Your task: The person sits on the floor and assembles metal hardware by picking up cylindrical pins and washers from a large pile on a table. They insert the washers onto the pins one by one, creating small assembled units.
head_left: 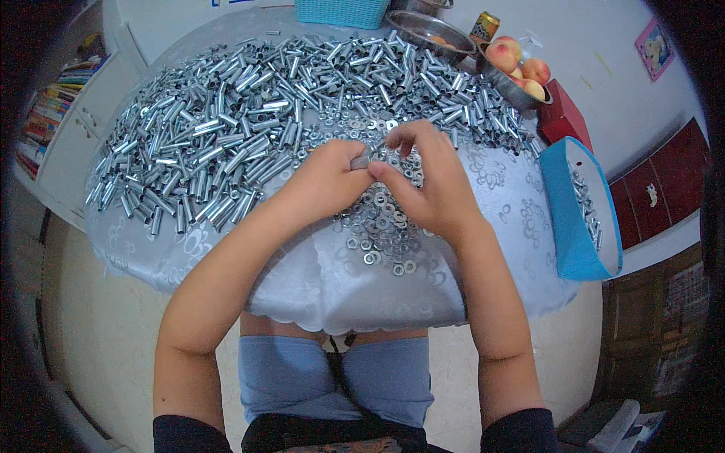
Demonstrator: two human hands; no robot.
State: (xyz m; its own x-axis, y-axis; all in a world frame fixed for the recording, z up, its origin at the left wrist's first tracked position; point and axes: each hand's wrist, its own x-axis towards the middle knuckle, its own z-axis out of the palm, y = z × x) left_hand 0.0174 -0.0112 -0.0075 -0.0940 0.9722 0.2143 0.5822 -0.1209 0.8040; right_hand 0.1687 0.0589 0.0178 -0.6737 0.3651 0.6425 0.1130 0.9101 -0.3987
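Note:
Over the middle of the table, my left hand (332,175) is closed around a short silvery metal tube (362,160), thumb along its side. My right hand (430,177) meets it from the other side. Its thumb tip is at the tube's end and its fingers curl over; any small part between them is too small to make out. Under and in front of both hands lie many loose flat washers and nuts (381,219). A wide heap of similar metal tubes (226,128) spreads behind and to the left.
A blue fabric bin (581,226) with metal parts inside stands at the table's right edge. Along the back are a turquoise basket (340,13), a metal bowl (430,32), a can (485,27), a bowl of peaches (521,68) and a red box (565,117). A patterned cloth (325,291) covers the table.

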